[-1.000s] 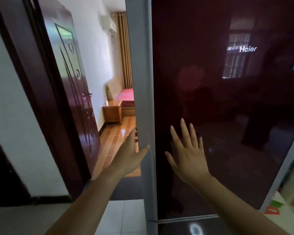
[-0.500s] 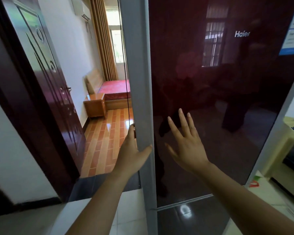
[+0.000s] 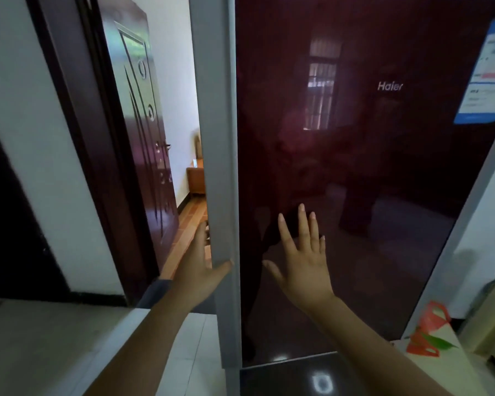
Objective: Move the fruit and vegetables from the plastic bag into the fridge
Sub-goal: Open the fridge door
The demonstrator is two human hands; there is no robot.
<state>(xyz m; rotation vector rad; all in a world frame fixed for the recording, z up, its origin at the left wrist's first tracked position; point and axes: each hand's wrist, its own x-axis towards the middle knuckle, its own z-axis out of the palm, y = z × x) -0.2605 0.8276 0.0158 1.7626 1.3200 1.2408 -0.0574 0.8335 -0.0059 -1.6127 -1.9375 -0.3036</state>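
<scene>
Since half a second ago the view has swung, so the slice of bedroom left of the fridge door (image 3: 369,195) is narrower: the red bed is out of sight and only a wooden cabinet (image 3: 196,181) and a strip of orange plank floor (image 3: 189,224) still show. The Haier logo (image 3: 390,86) now sits lower in the frame. Both hands keep their places on the door. The door is glossy dark red with a grey edge (image 3: 217,138) and mirrors a barred window. A blue sticker (image 3: 489,81) sits at its upper right. Left of it stands an open dark wooden room door (image 3: 143,138), with pale floor tiles (image 3: 55,352) below. Past the fridge door's lower right corner an orange-red plastic bag (image 3: 432,321) with something green lies on a pale surface. The left hand (image 3: 200,270) straddles the grey edge, thumb laid on its face. The one finger in view is straight behind it and the rest are hidden. The right hand (image 3: 303,270) lies against the door's front just right of that edge, fingers straight and spread, holding nothing.
</scene>
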